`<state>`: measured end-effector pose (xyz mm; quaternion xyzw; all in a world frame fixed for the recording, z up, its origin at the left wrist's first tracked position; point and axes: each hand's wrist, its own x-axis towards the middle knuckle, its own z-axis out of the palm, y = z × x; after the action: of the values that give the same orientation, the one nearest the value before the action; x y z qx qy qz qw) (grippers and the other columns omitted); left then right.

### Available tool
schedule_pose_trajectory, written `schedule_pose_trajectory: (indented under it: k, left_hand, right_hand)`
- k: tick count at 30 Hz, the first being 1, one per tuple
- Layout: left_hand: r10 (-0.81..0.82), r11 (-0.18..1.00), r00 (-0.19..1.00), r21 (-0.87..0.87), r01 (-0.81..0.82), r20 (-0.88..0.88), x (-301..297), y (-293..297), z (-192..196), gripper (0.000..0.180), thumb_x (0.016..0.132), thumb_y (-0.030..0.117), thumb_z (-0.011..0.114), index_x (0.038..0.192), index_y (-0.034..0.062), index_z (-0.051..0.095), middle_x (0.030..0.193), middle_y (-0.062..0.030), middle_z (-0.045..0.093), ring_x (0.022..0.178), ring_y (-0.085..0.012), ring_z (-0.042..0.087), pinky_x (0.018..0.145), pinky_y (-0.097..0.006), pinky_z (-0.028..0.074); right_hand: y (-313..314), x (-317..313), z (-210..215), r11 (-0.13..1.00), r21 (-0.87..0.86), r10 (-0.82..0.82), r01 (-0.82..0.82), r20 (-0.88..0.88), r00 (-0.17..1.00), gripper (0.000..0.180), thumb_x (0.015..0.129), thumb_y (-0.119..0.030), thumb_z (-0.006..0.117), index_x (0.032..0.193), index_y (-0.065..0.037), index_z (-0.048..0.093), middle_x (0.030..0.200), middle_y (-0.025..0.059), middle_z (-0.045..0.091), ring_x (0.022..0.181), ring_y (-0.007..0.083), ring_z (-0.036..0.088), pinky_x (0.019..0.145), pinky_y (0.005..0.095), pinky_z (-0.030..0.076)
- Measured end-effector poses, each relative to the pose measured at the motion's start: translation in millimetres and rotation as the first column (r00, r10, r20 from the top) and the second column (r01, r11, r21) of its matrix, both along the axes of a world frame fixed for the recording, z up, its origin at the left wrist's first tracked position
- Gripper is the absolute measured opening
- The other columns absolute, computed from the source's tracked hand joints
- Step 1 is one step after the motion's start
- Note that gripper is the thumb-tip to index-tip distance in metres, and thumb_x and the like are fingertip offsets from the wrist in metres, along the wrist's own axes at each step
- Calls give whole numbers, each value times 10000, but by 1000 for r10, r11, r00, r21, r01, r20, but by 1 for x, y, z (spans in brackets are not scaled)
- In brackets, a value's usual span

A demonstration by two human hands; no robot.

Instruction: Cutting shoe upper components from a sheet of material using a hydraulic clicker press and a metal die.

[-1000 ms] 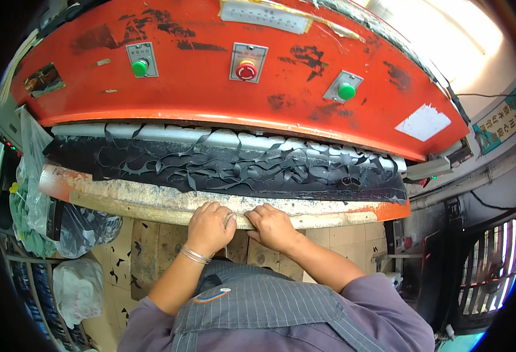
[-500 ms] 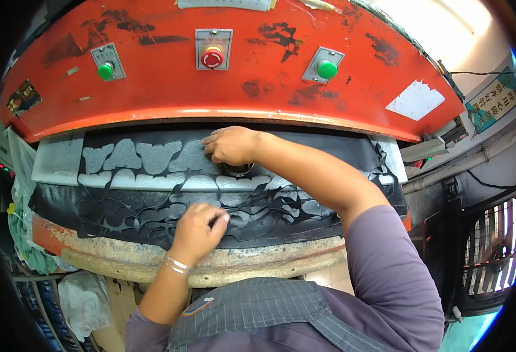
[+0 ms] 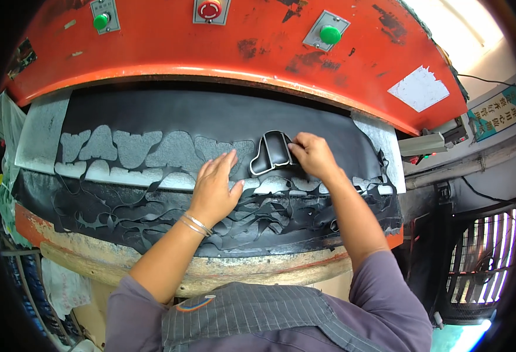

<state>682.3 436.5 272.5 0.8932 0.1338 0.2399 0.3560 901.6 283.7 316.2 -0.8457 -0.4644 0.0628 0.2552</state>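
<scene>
- Head view: I see a row of gaps (image 3: 137, 148) cut along the dark sheet (image 3: 211, 111); its far part and right side look uncut.
- The metal cutter (image 3: 268, 154) is over the sheet, right of the gaps, rounded end pointing away, long axis apparently near-to-far, slanting left nearer me.
- The right hand (image 3: 314, 156) pinches its right rim; the left hand (image 3: 216, 186) is spread, grasping nothing.
</scene>
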Motion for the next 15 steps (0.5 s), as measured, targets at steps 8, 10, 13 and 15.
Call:
schedule_pose_trajectory:
  k: [8,10,13,15]
  left_hand:
    - [46,992,999,115,-49,25,16,-6,-10,686,809,199,708,1388,-4,399,1135,-69,685,1169,-252,563,1075,-433,342]
    - [26,995,999,98,-31,47,16,-2,-6,667,799,180,721,1363,-18,427,1119,-83,689,1128,-260,594,1065,-433,364]
    - [12,998,998,67,-17,64,14,-5,-6,617,801,174,719,1321,-41,465,1112,-130,679,1145,-279,585,1059,-435,376]
    - [-11,999,999,45,9,49,12,-8,-7,580,816,190,703,1293,-57,484,1135,-169,657,1179,-300,563,1054,-438,384]
  right_hand:
    - [-53,-12,-19,986,169,2,-8,34,999,479,780,-267,750,1188,-51,623,1168,161,643,1123,321,585,998,412,408]
    - [-63,-12,-25,998,58,20,-25,88,996,591,738,-299,783,1244,-67,588,1252,149,606,1171,316,556,1048,438,355]
    - [-68,-15,-32,987,86,123,-133,116,986,585,720,-298,791,1222,-64,603,1248,136,612,1155,310,567,1038,431,372]
    - [-74,-18,-31,989,78,114,-126,145,983,575,702,-254,799,1209,-61,610,1228,129,624,1137,298,580,1022,429,390]
